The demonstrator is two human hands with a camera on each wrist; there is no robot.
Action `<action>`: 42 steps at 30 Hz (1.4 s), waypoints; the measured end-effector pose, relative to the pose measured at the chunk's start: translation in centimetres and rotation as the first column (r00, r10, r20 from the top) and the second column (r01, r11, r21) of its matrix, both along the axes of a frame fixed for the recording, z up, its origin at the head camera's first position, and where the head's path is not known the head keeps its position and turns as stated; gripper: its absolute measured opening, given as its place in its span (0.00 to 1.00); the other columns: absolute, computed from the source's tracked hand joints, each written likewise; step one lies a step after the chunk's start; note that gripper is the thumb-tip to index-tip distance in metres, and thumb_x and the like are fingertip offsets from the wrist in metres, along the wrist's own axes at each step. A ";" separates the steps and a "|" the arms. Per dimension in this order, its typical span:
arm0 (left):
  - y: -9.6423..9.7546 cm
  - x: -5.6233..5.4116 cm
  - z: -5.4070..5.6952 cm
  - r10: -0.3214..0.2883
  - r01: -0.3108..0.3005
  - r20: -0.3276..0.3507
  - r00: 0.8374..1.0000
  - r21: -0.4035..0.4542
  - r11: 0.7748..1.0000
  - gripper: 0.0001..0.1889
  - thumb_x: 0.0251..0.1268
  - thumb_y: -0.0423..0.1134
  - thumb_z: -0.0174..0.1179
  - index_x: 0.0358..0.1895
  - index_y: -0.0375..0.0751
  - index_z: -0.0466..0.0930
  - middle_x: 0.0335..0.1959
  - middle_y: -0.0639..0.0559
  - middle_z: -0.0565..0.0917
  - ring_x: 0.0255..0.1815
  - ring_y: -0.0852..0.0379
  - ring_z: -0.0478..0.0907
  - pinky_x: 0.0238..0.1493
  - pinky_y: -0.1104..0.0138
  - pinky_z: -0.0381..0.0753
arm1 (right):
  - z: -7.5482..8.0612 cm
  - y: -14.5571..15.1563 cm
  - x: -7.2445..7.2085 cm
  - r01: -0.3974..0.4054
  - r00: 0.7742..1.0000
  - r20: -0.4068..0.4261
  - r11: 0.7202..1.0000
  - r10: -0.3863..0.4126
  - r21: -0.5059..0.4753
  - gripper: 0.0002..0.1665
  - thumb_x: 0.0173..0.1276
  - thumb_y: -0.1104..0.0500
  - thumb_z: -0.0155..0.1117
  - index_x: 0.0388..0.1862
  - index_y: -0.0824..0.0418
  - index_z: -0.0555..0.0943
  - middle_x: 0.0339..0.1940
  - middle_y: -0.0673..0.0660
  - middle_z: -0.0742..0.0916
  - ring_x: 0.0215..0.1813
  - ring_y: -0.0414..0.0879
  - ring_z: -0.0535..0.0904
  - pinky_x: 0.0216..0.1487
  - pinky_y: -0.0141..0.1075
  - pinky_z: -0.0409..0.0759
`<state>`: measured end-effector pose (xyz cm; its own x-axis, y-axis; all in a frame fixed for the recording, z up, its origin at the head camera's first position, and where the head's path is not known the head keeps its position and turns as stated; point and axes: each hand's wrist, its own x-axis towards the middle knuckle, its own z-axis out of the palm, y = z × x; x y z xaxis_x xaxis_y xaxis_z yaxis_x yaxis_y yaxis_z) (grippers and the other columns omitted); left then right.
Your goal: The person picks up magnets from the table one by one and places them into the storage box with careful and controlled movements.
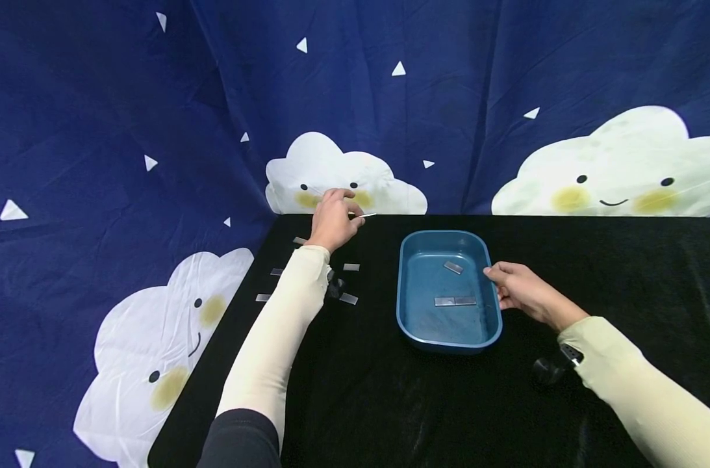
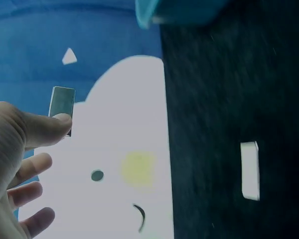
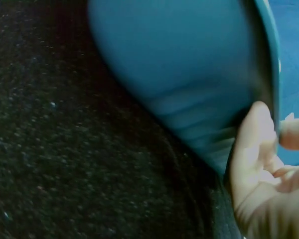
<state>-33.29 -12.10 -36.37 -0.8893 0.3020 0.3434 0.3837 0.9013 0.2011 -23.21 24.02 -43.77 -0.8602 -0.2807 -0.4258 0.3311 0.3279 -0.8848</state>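
Note:
My left hand (image 1: pixel 333 218) is raised near the far edge of the black table. Between thumb and fingers it pinches a small grey metal-looking rectangular block (image 2: pixel 62 102), seen edge-on in the head view. A blue rectangular tub (image 1: pixel 419 273) stands to the right of it. My right hand (image 1: pixel 524 296) grips the tub's right rim, thumb on one side of the wall and fingers on the other. Inside the tub lie a tilted block (image 1: pixel 453 267) and two blocks (image 1: pixel 455 301) end to end.
Several similar blocks lie on the black table (image 1: pixel 378 403) around the left forearm, among them one block (image 1: pixel 351 267) and a slanted block (image 1: pixel 348 298). A blue cloth (image 1: pixel 355 84) with white clouds and triangles hangs behind and to the left.

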 end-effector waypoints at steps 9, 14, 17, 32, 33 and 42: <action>2.8 1.6 0.5 -0.101 0.101 -0.019 0.995 -0.004 0.995 0.06 0.62 0.45 0.68 0.38 0.51 0.91 0.64 0.51 0.78 0.70 0.49 0.67 0.68 0.52 0.71 | 0.4 0.9 -0.3 -0.032 0.998 0.045 0.999 0.032 -0.011 0.15 0.78 0.49 0.49 0.52 0.59 0.69 0.35 0.49 0.81 0.34 0.38 0.82 0.40 0.32 0.85; 4.3 2.1 0.5 -0.149 0.149 -0.018 0.989 -0.022 0.989 0.06 0.63 0.46 0.67 0.38 0.52 0.91 0.64 0.52 0.77 0.70 0.50 0.67 0.66 0.53 0.73 | 0.6 1.1 -0.4 -0.035 0.999 0.038 0.999 0.035 -0.005 0.16 0.78 0.50 0.49 0.52 0.60 0.69 0.35 0.49 0.82 0.34 0.39 0.82 0.39 0.32 0.85; 5.2 2.4 0.1 -0.181 0.180 -0.006 0.984 -0.033 0.983 0.07 0.63 0.45 0.67 0.39 0.51 0.91 0.64 0.52 0.78 0.68 0.51 0.68 0.66 0.54 0.72 | 0.6 1.1 -0.3 -0.033 0.999 0.033 0.999 0.033 0.002 0.16 0.78 0.50 0.49 0.53 0.61 0.69 0.34 0.49 0.82 0.34 0.39 0.82 0.39 0.33 0.85; 8.5 3.4 -2.2 -0.233 0.246 0.127 0.964 -0.101 0.964 0.08 0.65 0.48 0.65 0.41 0.54 0.91 0.65 0.55 0.78 0.69 0.52 0.67 0.64 0.55 0.73 | 1.1 0.6 -0.1 -0.040 0.999 0.022 0.998 0.039 0.043 0.17 0.78 0.51 0.48 0.55 0.62 0.67 0.35 0.50 0.80 0.34 0.40 0.80 0.41 0.33 0.84; 8.6 3.5 -2.4 -0.228 0.243 0.134 0.964 -0.108 0.964 0.08 0.64 0.48 0.65 0.40 0.54 0.91 0.64 0.55 0.78 0.69 0.53 0.67 0.63 0.55 0.74 | 1.1 0.6 -0.2 -0.041 0.999 0.023 0.998 0.040 0.042 0.17 0.78 0.51 0.48 0.55 0.62 0.67 0.35 0.50 0.80 0.34 0.40 0.80 0.41 0.34 0.84; 9.6 3.8 -3.0 -0.218 0.249 0.173 0.960 -0.178 0.952 0.07 0.64 0.49 0.65 0.36 0.55 0.91 0.63 0.57 0.79 0.69 0.55 0.65 0.60 0.57 0.74 | 1.0 0.6 -0.2 -0.028 1.000 0.006 0.998 0.028 0.051 0.14 0.78 0.52 0.48 0.53 0.61 0.68 0.34 0.50 0.79 0.34 0.40 0.80 0.41 0.34 0.84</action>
<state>-29.51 -2.53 -39.33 -0.8223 0.5552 0.1248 0.5672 0.8173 0.1011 -23.42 24.65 -42.73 -0.8499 -0.2823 -0.4449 0.3260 0.3817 -0.8649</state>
